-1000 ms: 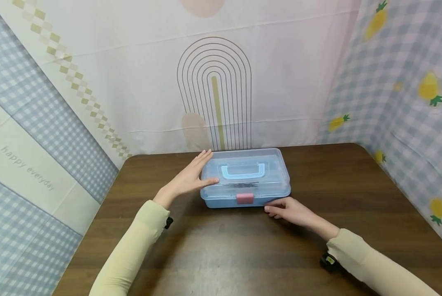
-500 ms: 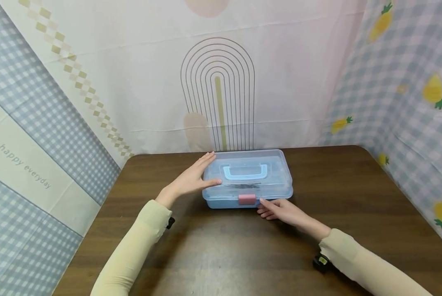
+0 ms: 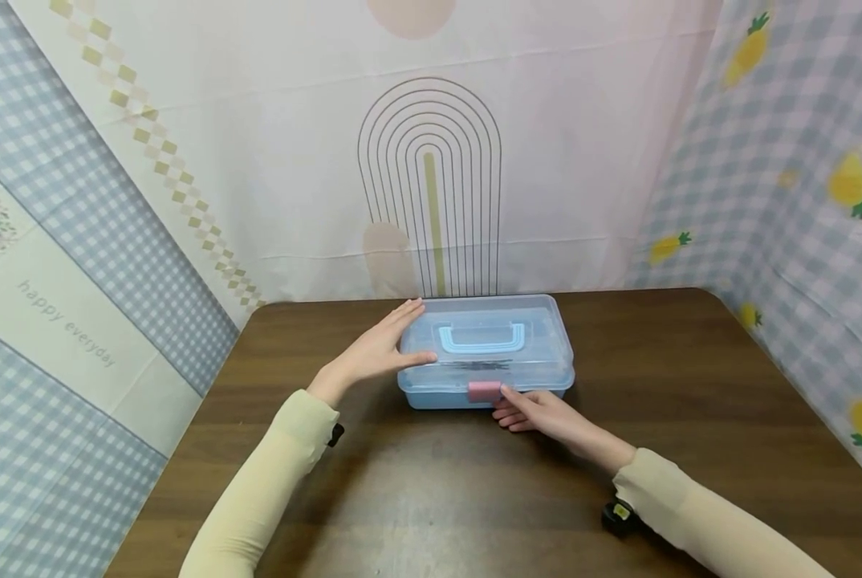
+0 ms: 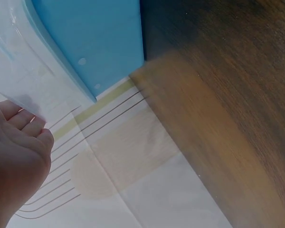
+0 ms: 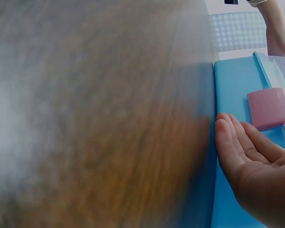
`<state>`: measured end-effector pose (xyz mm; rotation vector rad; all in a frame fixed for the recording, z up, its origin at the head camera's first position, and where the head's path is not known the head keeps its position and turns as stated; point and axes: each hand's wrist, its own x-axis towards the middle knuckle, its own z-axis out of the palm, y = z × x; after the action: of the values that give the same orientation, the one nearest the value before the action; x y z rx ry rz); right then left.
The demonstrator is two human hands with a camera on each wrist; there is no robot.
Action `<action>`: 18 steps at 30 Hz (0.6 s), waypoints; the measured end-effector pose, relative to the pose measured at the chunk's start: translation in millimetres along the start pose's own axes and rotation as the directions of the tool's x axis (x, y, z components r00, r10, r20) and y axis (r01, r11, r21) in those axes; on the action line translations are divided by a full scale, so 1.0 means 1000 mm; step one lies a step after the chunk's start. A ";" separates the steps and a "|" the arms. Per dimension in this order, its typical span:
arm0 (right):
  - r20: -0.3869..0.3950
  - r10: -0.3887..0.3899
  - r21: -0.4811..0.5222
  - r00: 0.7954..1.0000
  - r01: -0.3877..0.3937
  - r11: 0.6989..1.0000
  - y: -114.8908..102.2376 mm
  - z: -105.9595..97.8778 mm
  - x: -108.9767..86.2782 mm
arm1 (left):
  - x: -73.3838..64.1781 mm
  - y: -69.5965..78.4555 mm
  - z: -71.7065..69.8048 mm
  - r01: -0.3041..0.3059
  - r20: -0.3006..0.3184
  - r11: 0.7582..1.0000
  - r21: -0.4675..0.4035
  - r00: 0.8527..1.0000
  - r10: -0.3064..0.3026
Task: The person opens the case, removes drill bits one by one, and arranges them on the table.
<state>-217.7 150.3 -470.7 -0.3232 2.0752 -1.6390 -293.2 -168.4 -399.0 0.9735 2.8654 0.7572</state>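
Observation:
A light blue plastic storage box [image 3: 431,400] with a clear lid [image 3: 474,309], a blue handle [image 3: 483,347] and a pink latch [image 3: 484,392] sits closed near the table's back edge. Dark thin items show through the lid. My left hand [image 3: 373,349] rests at the lid's left end, fingers toward the back corner, thumb stretched along the front part. My right hand [image 3: 542,413] is at the front wall, its thumb tip at the latch's right edge. In the right wrist view its other fingers [image 5: 228,137] lie against the blue wall, just below the pink latch.
The brown wooden table [image 3: 416,498] stretches out in front of the box and to both sides. Right behind it hangs a white patterned cloth [image 3: 308,201]. Checked cloth [image 3: 799,241] with yellow fruit prints hangs at the right.
My right hand has slid left along the box front, from near its right corner to the pink latch. My left hand stays on the lid. The view has shifted slightly.

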 end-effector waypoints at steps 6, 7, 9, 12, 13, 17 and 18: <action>-0.029 0.004 0.020 1.000 -0.004 1.000 0.000 -0.002 0.000 | 0.002 0.002 0.000 0.024 0.005 1.000 0.002 1.000 -0.024; -0.037 0.008 0.022 0.999 -0.007 1.000 0.000 -0.002 0.000 | 0.003 0.001 0.001 0.025 0.004 1.000 0.000 1.000 -0.025; -0.049 0.019 0.026 0.999 -0.018 1.000 0.001 -0.003 0.001 | 0.004 0.001 0.001 0.028 0.005 1.000 -0.002 1.000 -0.028; -0.076 0.041 0.027 0.996 -0.039 0.999 0.003 -0.003 0.002 | 0.006 0.000 0.002 0.032 0.008 0.999 -0.002 0.999 -0.032; -0.088 0.049 0.027 0.995 -0.047 0.999 0.003 -0.002 0.002 | 0.006 0.000 0.002 0.032 0.007 0.999 -0.001 0.999 -0.032; -0.119 0.065 0.041 0.991 -0.061 0.997 0.004 0.000 0.002 | 0.006 -0.001 0.003 0.029 0.001 1.000 -0.003 1.000 -0.029; -0.124 0.068 0.048 0.990 -0.063 0.997 0.004 0.001 0.002 | 0.006 -0.001 0.003 0.027 0.000 1.000 -0.007 1.000 -0.027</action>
<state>-218.5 150.1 -475.4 -0.1385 2.1140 -1.7024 -297.8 -164.4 -400.8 0.9325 2.8679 0.7640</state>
